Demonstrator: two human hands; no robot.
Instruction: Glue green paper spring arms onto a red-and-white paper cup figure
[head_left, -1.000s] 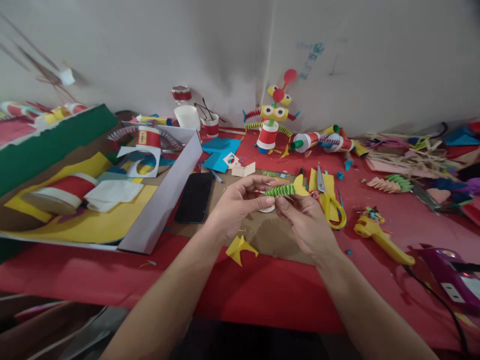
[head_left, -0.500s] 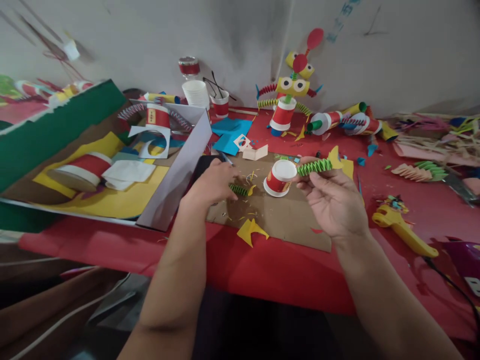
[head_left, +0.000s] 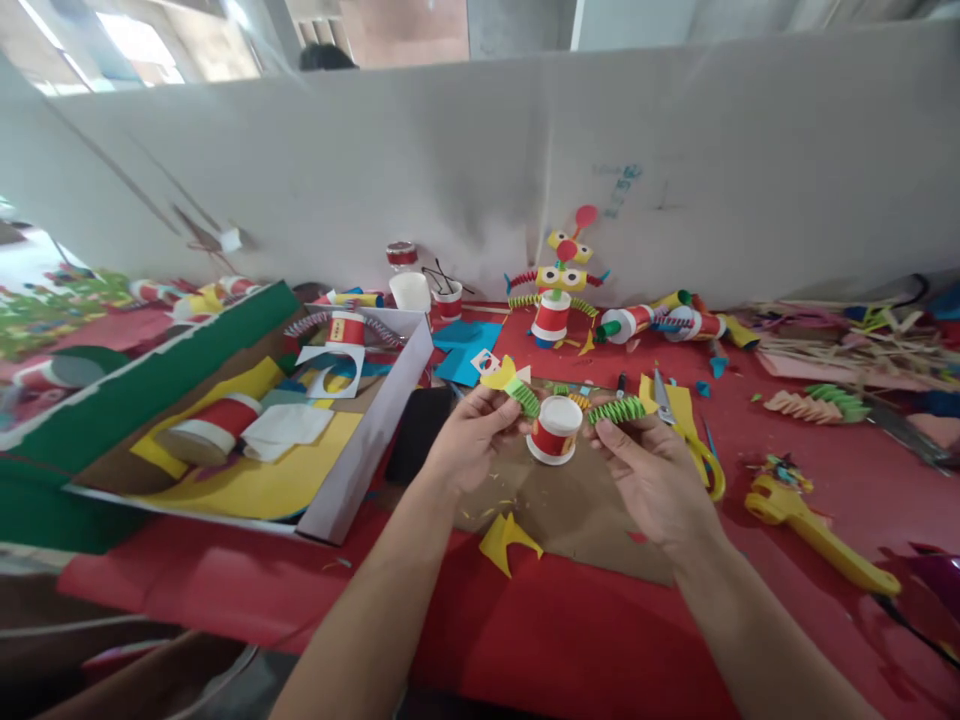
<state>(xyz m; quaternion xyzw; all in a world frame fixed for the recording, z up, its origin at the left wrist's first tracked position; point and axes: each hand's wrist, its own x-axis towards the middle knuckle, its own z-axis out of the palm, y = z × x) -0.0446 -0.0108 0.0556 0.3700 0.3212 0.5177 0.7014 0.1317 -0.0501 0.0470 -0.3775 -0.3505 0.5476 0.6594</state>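
My left hand (head_left: 472, 438) pinches a green folded paper spring (head_left: 524, 398) with a yellow paper piece (head_left: 498, 374) at its far end. In my right hand (head_left: 651, 470), between thumb and fingers, is another green folded paper spring (head_left: 616, 411), pointing left. A red and white paper cup (head_left: 553, 440) stands upside down on the brown cardboard (head_left: 570, 520), between the two springs. Each spring is held close to one side of the cup; whether either touches it I cannot tell. A yellow paper scrap (head_left: 509, 543) lies in front of the cup.
Scissors (head_left: 688, 430) and a yellow glue gun (head_left: 821, 535) with a cord lie at right. An open box (head_left: 319, 508) holding cups and paper stands at left, near a black phone (head_left: 418, 435). Paper-cup figures (head_left: 552, 318) stand and lie along the wall.
My left hand has lifted the other green paper spring off the cardboard and brought it beside the cup. My right hand keeps its spring. The camera has tilted upward.
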